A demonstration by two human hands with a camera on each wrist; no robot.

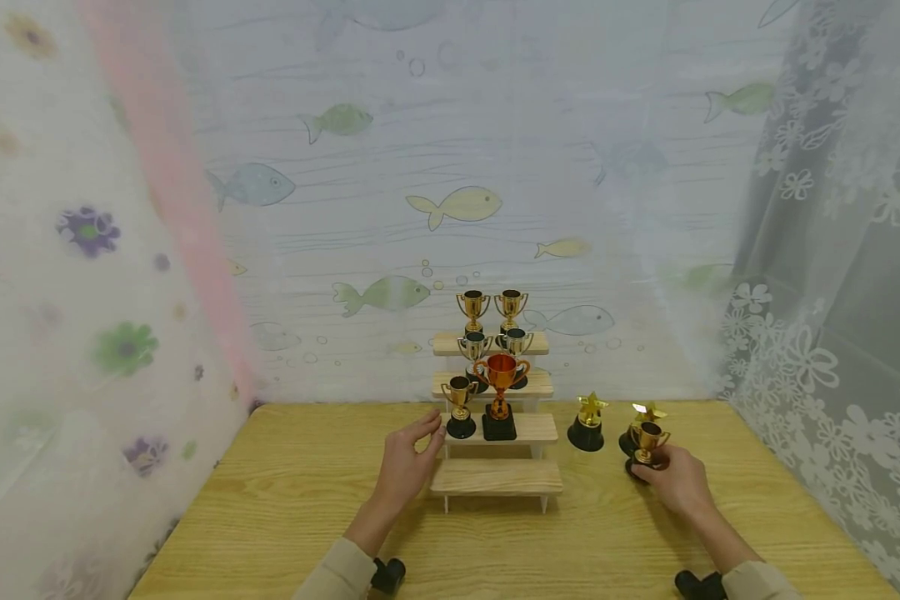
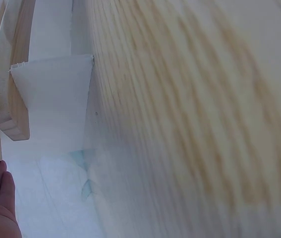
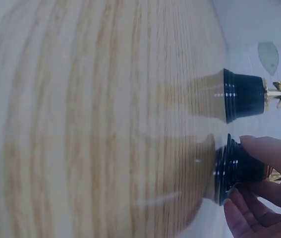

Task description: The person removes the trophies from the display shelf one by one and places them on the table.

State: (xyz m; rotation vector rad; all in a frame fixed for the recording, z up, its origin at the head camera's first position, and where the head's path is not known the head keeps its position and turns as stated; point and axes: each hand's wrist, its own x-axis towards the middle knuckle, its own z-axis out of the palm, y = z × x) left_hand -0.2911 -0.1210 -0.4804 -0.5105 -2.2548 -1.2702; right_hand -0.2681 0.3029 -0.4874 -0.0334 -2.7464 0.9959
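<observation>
A small gold cup (image 1: 648, 437) stands close to upright on the right of my head view, its black base pinched between the thumb and fingers of my right hand (image 1: 675, 478); whether that base touches the wooden table (image 1: 307, 483) I cannot tell. The low grip looks sound to me: it spares the thin handles and should leave the cup steady, provided I squeeze lightly and hold the base level. Just behind at twelve o'clock, partly hidden, is a star trophy (image 1: 649, 412), so any shift calls for a straight lift first, clear of its points. A second star trophy (image 1: 589, 423) stands near at ten o'clock, and I would pass wide of it. At nine o'clock rises a stepped stand (image 1: 497, 475), bearing an orange-red cup (image 1: 502, 372) and, beside that, another gold cup (image 1: 460, 393). Beyond, at the stand's own nine o'clock, my left hand (image 1: 408, 457) holds nothing, fingers extended at a board's end; contact there is unclear, and gentle pressure at most seems wise, lest the cups topple.
</observation>
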